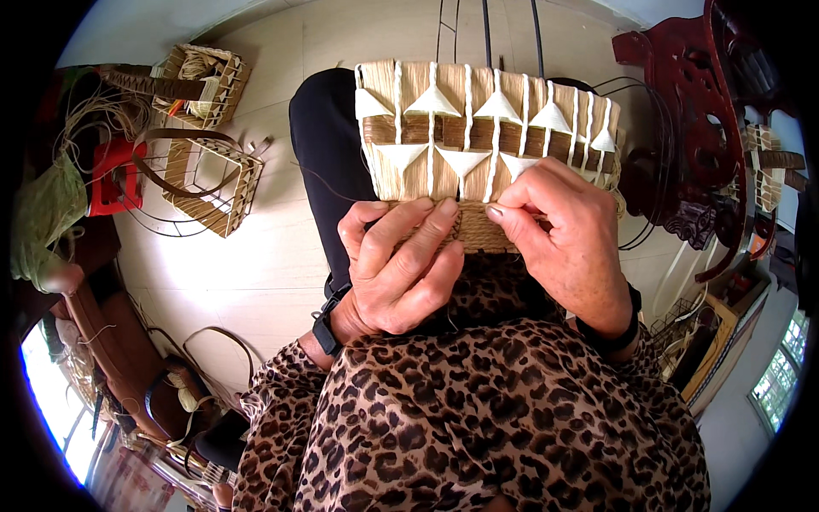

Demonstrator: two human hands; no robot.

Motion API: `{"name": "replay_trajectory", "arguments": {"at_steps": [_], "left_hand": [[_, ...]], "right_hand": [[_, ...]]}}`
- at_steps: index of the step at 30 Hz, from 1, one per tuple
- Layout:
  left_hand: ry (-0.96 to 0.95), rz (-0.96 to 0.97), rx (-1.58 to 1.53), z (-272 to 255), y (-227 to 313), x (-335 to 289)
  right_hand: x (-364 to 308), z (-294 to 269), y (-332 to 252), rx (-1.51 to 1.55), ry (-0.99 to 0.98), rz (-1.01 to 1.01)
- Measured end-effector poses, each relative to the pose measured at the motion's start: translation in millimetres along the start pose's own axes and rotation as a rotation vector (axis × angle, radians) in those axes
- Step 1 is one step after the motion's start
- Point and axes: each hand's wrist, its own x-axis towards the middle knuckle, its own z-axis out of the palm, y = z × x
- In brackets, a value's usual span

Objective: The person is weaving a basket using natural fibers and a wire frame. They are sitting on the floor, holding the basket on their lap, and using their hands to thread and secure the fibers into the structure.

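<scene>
A woven straw basket lies across my lap, with white cord stitches, white triangles and a brown band on the side facing up. Coiled rope-like weaving shows below its near edge. My left hand curls its fingers over that edge, the fingertips pressing on the straw. Just to the right, my right hand pinches thumb and forefinger together at the same edge, beside the lower end of a white cord. What sits in the pinch is too small to make out. A thin dark strand runs left from near my left fingers.
On the tiled floor at left stand two open-frame baskets, one filled with fibre and one with a brown handle, near a red plastic stool. Carved dark red furniture stands at right. Dark rods extend beyond the basket.
</scene>
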Motion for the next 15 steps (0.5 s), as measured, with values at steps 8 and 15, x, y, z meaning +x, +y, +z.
{"name": "replay_trajectory", "arguments": {"at_steps": [8,15], "left_hand": [[0.036,-0.049,-0.024,0,4,5],[0.045,-0.085,-0.01,5,6,8]], "right_hand": [[-5,5,3,-0.092,0.107,-0.07],[5,-2,-2,-0.304,0.132,-0.329]]}}
